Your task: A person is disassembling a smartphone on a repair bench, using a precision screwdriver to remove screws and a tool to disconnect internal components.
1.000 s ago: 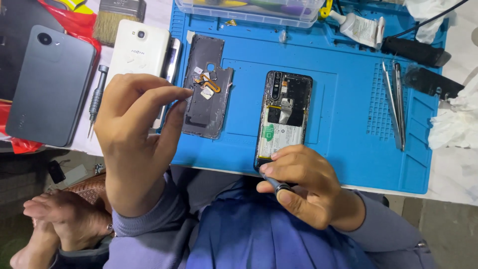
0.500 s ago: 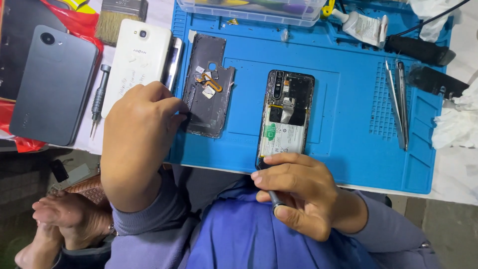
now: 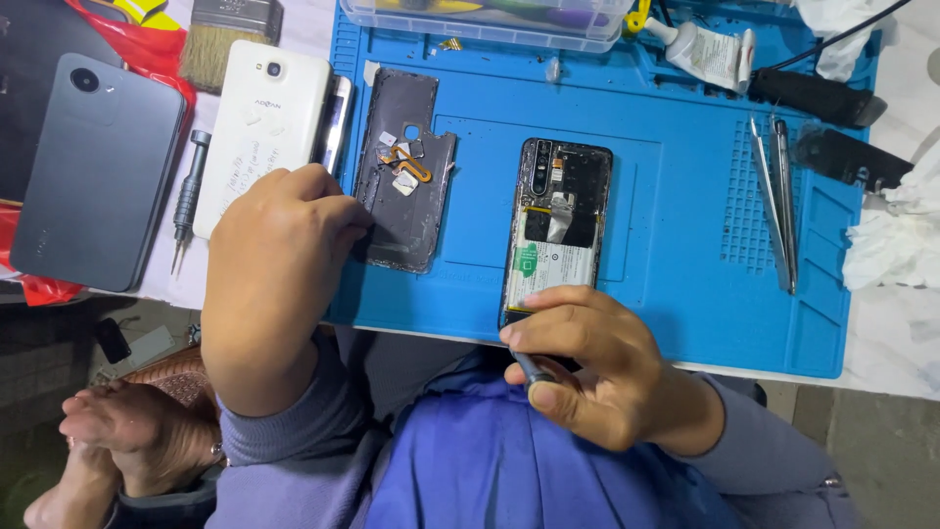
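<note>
step: opened phone teardown | right hand clamped on dark tool at phone's bottom edge | left hand curled, touching back cover | next: probably needs a steady tip

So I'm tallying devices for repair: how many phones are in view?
3. An opened phone on the blue mat at the right hand; a white phone by the left hand; a dark grey phone far left. Others may be hidden.

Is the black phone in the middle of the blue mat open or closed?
Open: the phone shows battery and boards; its back cover lies beside it.
</note>
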